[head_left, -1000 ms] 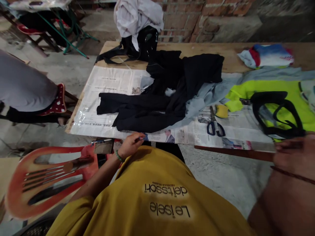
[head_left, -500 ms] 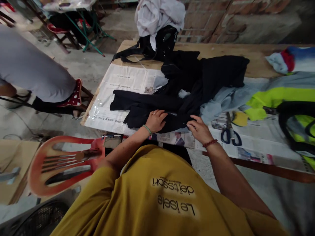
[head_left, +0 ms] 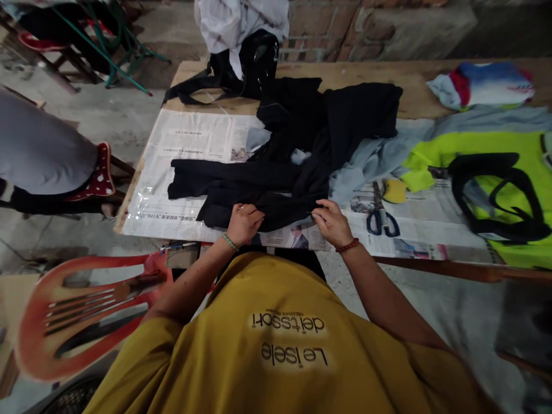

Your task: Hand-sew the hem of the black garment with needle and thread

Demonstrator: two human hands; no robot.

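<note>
A black garment (head_left: 241,177) lies in folds on the newspaper-covered table, one long sleeve-like strip stretching to the left. My left hand (head_left: 245,223) is closed on the cloth's near edge, fingers curled in and a green bracelet on the wrist. At the right end of the same edge, my right hand (head_left: 333,222) pinches a thin, shiny needle (head_left: 309,213) between thumb and fingertips, its point toward the cloth. Any thread is too fine to make out. Dark-handled scissors (head_left: 379,215) rest to the right of that hand, beside a small yellow piece (head_left: 394,190).
Grey and neon-yellow clothing (head_left: 457,144) covers the table's right side, with a black strap-like loop (head_left: 495,198) on it. At the back stand a black bag (head_left: 259,63) and a folded colourful bundle (head_left: 491,83). A red plastic chair (head_left: 38,322) is at lower left; another person (head_left: 47,144) sits at left.
My view has shifted, so the table appears farther left. My left hand's fingers have curled from lying over the cloth into a closed grip. The right hand keeps its pinch on the needle.
</note>
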